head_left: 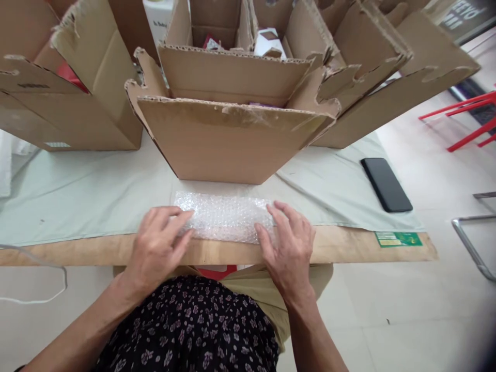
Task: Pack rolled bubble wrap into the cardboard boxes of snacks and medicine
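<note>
A flat piece of clear bubble wrap (225, 216) lies on the pale green cloth (89, 196) at the near edge of the table. My left hand (158, 243) rests on its left end with fingers stretched out flat. On its right end my right hand (289, 243) lies the same way, fingers spread and pressing down. Neither hand grips anything. What the wrap covers, if anything, I cannot make out.
Open cardboard boxes stand just behind the wrap: a central one (228, 139), one at the left (58, 93), another at the right (391, 67). A black phone (385, 184) lies on the cloth at the right. Red chair legs (465, 119) and a metal frame (473, 243) stand beyond the table.
</note>
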